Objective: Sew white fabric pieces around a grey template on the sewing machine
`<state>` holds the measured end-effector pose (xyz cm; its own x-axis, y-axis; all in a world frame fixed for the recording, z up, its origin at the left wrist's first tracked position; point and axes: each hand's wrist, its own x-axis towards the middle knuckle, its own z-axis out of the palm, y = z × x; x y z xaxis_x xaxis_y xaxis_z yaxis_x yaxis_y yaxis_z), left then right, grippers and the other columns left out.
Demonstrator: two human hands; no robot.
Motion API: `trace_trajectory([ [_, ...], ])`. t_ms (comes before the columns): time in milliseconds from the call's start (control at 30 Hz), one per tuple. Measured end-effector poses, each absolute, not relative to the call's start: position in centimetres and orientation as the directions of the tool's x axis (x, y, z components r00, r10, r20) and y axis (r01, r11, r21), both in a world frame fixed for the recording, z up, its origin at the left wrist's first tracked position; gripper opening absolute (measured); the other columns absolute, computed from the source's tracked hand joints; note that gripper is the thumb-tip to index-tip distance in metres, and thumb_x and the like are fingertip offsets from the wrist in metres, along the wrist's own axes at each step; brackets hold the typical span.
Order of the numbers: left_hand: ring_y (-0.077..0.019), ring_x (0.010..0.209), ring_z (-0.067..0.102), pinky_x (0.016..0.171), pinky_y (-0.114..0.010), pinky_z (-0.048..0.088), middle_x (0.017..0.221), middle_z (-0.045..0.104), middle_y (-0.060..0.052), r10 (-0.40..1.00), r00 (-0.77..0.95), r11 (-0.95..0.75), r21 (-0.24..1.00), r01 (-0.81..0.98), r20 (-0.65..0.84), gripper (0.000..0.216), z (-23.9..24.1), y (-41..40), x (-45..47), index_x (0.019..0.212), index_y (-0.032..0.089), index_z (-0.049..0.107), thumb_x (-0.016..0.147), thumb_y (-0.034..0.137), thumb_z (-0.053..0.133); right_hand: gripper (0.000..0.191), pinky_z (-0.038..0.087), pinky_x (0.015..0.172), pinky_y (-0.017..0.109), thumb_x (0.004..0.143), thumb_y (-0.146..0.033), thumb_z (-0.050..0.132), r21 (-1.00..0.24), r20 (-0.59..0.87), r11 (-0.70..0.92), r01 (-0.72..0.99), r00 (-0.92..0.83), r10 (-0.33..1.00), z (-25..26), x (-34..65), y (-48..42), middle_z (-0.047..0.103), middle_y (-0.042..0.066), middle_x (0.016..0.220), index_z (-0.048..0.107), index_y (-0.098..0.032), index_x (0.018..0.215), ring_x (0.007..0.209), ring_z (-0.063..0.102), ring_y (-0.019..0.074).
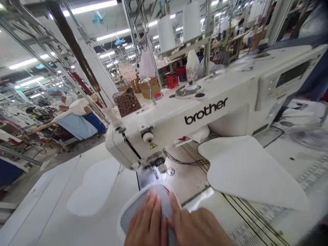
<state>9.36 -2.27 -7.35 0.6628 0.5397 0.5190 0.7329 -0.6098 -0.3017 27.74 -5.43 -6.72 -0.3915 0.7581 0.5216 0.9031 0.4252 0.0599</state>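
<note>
In front of the needle area of a white Brother sewing machine (169, 119) lies a grey fabric piece (130, 213) with a white rounded border. My left hand (145, 220) rests on it with fingers stretched out side by side. Beside it, my right hand (197, 223) presses the same piece with its index finger extended; its other fingers are partly hidden. The thumbs are close together over the middle. A thin red bit shows by the right index fingertip. The presser foot (155, 173) is lit, just beyond the piece's far edge.
White cut pieces lie on the table, one at left (93, 188) and a larger one at right (246, 167). Dark lines and ruler marks run across the tabletop at right. Thread cones (192, 20) stand above. Behind are cardboard boxes (150, 87), a red stool (172, 80) and a person.
</note>
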Motion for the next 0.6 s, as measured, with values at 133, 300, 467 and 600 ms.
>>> trace_trajectory([
  [133,-0.0257,0.113,0.067,0.084,-0.037,0.060,0.123,0.069,-0.016,0.624,0.620,-0.600,-0.217,0.770,0.476,0.035,-5.4,-3.5,10.6,0.123,0.008,0.056,0.095,0.024,0.041,0.047,0.030,0.038,0.032,0.093,-0.036,0.060,0.074,0.319,0.498,0.864,-0.494,0.809,-4.8,28.9,-5.2,0.061,0.002,0.052,0.059,0.003,0.119,0.041,0.055,0.0185],
  [300,-0.0268,0.118,0.063,0.088,-0.042,0.058,0.126,0.066,-0.016,0.723,0.544,-0.568,-0.082,0.819,0.426,0.033,-4.5,-4.4,11.5,0.125,0.010,0.055,0.097,0.022,0.041,0.075,0.036,0.044,0.031,0.090,-0.055,0.062,-0.033,0.100,0.546,0.837,-0.541,0.835,-3.0,30.1,-4.7,0.071,0.009,0.068,0.047,0.003,0.136,0.058,0.068,0.0247],
  [467,-0.0275,0.119,0.062,0.090,-0.045,0.056,0.129,0.065,-0.015,0.729,0.539,-0.578,-0.041,0.815,0.421,0.032,-4.4,-4.6,11.5,0.123,0.014,0.057,0.098,0.023,0.040,0.073,0.037,0.048,0.029,0.089,-0.057,0.061,-0.142,0.134,0.474,0.869,-0.458,0.879,-3.5,29.9,-5.1,0.071,0.010,0.068,0.049,-0.001,0.134,0.061,0.069,0.0257],
  [600,-0.0284,0.122,0.060,0.092,-0.047,0.054,0.132,0.063,-0.014,0.755,0.519,-0.564,-0.006,0.826,0.400,0.033,-4.7,-4.7,11.4,0.124,0.014,0.058,0.099,0.025,0.039,0.051,0.037,0.050,0.029,0.094,-0.049,0.059,-0.197,0.182,0.447,0.873,-0.415,0.891,-4.6,30.2,-6.1,0.071,0.008,0.075,0.056,-0.007,0.124,0.064,0.069,0.0246],
])
